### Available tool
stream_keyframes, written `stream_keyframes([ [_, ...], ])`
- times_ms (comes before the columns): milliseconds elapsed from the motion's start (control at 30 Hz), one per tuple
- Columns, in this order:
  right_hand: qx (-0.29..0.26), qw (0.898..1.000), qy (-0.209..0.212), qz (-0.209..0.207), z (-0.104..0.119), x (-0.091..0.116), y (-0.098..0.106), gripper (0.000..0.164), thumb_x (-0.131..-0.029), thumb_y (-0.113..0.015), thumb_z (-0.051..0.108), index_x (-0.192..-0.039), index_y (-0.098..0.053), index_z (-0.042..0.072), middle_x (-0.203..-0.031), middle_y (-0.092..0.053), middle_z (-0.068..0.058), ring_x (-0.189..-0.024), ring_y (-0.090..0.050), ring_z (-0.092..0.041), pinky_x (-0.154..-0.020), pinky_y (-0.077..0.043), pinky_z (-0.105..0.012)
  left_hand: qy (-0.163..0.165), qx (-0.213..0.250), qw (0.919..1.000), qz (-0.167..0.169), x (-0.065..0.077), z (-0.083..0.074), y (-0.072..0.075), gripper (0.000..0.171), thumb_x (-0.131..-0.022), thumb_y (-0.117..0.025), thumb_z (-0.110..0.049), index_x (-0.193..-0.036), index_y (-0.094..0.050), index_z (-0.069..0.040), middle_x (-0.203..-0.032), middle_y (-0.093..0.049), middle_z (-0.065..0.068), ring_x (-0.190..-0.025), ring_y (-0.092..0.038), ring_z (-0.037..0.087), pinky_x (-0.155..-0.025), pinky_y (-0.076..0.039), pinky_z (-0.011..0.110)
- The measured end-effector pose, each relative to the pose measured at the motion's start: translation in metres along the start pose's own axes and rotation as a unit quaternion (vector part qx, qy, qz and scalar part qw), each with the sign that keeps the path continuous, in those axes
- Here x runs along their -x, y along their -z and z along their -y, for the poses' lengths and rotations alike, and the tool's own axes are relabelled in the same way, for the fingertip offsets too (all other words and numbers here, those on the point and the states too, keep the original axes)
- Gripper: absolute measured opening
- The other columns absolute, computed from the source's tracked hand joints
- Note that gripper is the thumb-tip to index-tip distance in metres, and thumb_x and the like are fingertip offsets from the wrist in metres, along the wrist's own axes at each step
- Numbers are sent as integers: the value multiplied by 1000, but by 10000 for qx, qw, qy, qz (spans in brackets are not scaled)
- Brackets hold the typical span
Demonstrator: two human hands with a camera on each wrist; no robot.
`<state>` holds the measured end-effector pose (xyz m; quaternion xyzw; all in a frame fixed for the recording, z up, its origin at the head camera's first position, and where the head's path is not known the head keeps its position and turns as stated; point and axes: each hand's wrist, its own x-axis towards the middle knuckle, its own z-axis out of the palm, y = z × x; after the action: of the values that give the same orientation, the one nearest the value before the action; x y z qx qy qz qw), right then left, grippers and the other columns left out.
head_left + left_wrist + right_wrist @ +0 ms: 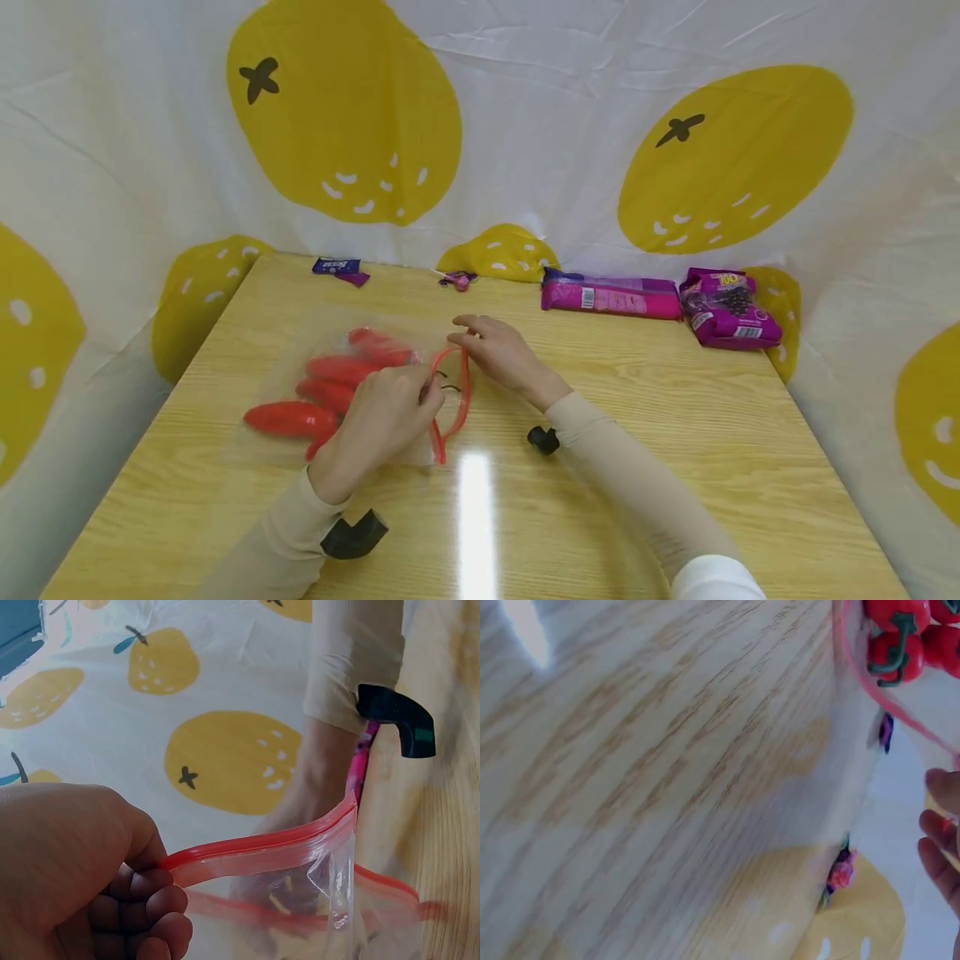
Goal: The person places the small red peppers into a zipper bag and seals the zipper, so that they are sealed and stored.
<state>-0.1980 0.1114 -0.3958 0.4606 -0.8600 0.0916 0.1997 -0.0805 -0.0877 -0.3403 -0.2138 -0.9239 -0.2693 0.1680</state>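
Note:
A clear zip bag (285,379) with a red closure strip lies on the table, its mouth spread apart and facing right. Several long red peppers (288,418) are inside; their green stems (901,634) show in the right wrist view. My left hand (390,412) pinches the near-left side of the red strip (255,846), fingers curled beneath the thumb. At the far end of the mouth, my right hand (495,350) holds the strip's edge near its thumb (943,787), the other fingers spread apart from it. Part of that grip is hidden behind the hand.
Along the table's back edge lie a small blue packet (336,266), a pink wrapped lollipop (459,282), a long purple package (611,297) and a bulky purple pack (727,308). A fruit-print curtain (540,125) hangs behind. Black wrist mounts (355,534) stick out from both sleeves.

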Motion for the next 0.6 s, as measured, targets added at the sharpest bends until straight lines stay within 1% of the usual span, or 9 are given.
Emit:
stream_keyframes([
  [133,-233,9980,322,-497,-2,2,11,20,-84,-64,10,-103,-67,10,-109,-63,-6,-100,-58,-21,-87,-45,-33,-2,34,9999,-114,0,-2,7,29,-80,-57,-12,-56,-41,-17,-52,-32,-7,-44,-31,8,-42,-25,22],
  [200,-510,9948,470,-751,-2,5,25,17,-82,-66,11,-99,-68,8,-103,-65,-6,-96,-58,-22,-85,-45,-34,18,69,9998,-209,0,-4,14,29,-80,-56,-12,-56,-41,-17,-51,-31,-8,-43,-30,7,-41,-24,22],
  [267,-732,9921,521,-871,-2,7,43,14,-82,-66,12,-95,-68,7,-98,-66,-5,-94,-58,-22,-84,-45,-35,-18,87,9992,-391,1,-5,23,30,-80,-56,-11,-55,-40,-18,-50,-31,-9,-43,-29,6,-41,-23,22],
  [333,-997,9895,426,-957,-1,11,66,11,-81,-66,10,-91,-67,6,-92,-66,-4,-89,-58,-21,-80,-45,-35,-122,121,9981,-599,2,-6,33,29,-81,-57,-13,-57,-42,-18,-51,-32,-9,-44,-30,6,-41,-23,22],
  [433,-1392,9842,4,-1098,1,18,102,8,-79,-65,7,-87,-67,7,-85,-66,-2,-83,-60,-18,-76,-46,-33,-364,518,9953,-732,3,-8,48,23,-84,-59,-16,-64,-50,-18,-57,-40,-10,-50,-35,5,-44,-30,21],
  [500,-1638,9775,-399,-1264,4,22,125,7,-77,-65,6,-84,-68,7,-80,-66,-3,-76,-60,-14,-71,-46,-31,-696,1218,9887,-538,6,-7,58,14,-89,-56,-21,-76,-57,-17,-69,-49,-11,-59,-43,4,-51,-37,20],
  [533,-1750,9732,-644,-1344,5,24,136,7,-77,-66,5,-83,-69,8,-78,-66,-2,-74,-60,-13,-70,-46,-30,-897,1615,9821,-373,7,-7,63,12,-92,-53,-25,-85,-59,-17,-76,-53,-10,-67,-47,4,-57,-40,21],
  [567,-1872,9676,-912,-1425,7,25,146,6,-77,-66,4,-81,-69,8,-75,-66,-2,-71,-59,-11,-68,-46,-27,-1149,2012,9727,-168,8,-7,67,20,-94,-49,-32,-96,-60,-16,-87,-56,-8,-75,-50,6,-65,-42,22],
  [600,-1987,9613,-1177,-1503,9,26,155,6,-77,-66,4,-79,-69,9,-72,-66,-1,-65,-57,-8,-62,-45,-24,-1433,2374,9608,28,10,-7,70,33,-94,-45,-39,-107,-57,-12,-98,-57,-4,-85,-52,9,-74,-43,24],
])
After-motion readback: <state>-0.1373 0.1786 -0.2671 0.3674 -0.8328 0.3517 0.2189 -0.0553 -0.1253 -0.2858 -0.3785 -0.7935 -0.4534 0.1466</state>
